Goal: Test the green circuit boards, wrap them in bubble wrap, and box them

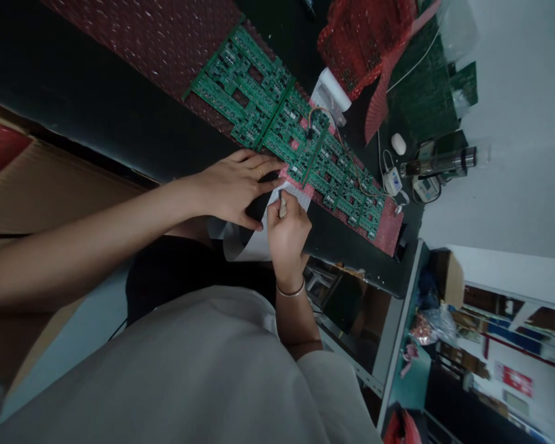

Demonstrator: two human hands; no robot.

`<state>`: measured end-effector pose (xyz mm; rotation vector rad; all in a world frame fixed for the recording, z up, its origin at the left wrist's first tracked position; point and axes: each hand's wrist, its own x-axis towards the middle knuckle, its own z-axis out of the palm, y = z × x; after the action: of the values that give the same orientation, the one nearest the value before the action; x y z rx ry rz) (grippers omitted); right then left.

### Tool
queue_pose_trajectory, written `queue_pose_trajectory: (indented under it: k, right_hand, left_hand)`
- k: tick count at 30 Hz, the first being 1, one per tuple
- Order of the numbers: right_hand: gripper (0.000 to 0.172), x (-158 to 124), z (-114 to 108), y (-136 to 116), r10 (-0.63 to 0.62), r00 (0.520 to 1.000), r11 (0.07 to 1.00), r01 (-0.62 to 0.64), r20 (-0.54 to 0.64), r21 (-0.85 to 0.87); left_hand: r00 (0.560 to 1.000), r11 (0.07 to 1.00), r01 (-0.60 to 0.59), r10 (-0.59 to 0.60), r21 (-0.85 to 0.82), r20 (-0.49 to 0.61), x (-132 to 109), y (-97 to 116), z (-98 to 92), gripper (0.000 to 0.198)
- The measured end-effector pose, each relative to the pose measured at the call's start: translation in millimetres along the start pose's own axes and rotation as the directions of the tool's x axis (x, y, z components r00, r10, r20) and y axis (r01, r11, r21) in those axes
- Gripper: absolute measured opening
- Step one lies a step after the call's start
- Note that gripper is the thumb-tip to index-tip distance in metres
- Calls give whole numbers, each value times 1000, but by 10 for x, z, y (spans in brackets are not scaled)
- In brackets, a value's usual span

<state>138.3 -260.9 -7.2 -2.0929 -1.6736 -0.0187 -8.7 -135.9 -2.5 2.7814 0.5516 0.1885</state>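
Observation:
A row of green circuit boards [282,123] lies on red bubble wrap [139,43] across the dark table. At its near edge a white paper strip [254,240] hangs over the table's side. My left hand [234,188] rests flat with fingers stretched, the fingertips by the boards and the thumb near the strip. Over the strip, my right hand [289,231] is closed round a small pale stick-like tool [283,206] with a dark end; its lower part is hidden in the fist. Thin wires [346,148] with a black connector run over the boards.
A white roll [335,89] stands behind the boards, near a red bubble-wrap bundle [365,43]. To the right are a glass bottle [439,162], a white mouse-like object [398,144] and small white devices [392,182]. A cardboard box [50,191] is at the left.

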Motion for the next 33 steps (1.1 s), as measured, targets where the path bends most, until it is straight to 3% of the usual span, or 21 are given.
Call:
queue_pose_trajectory:
  k: [7, 16, 28, 33]
  right_hand:
    - [29, -70, -78, -57, 3, 999, 998, 0, 43, -70]
    - [26, -203, -81, -81, -4, 1000, 999, 4, 14, -38]
    - [28, -387, -192, -179, 4, 995, 995, 7, 104, -102]
    - [28, -475, -162, -177, -12, 998, 996, 18, 64, -86]
  left_hand:
    - [999, 991, -25, 19, -130, -46, -13, -23, 20, 98]
    - [998, 997, -62, 63, 53, -30, 15, -50, 60, 105]
    - [999, 999, -36, 36, 11, -4, 15, -32, 16, 104]
    - [999, 998, -36, 36, -52, -13, 6, -30, 6, 103]
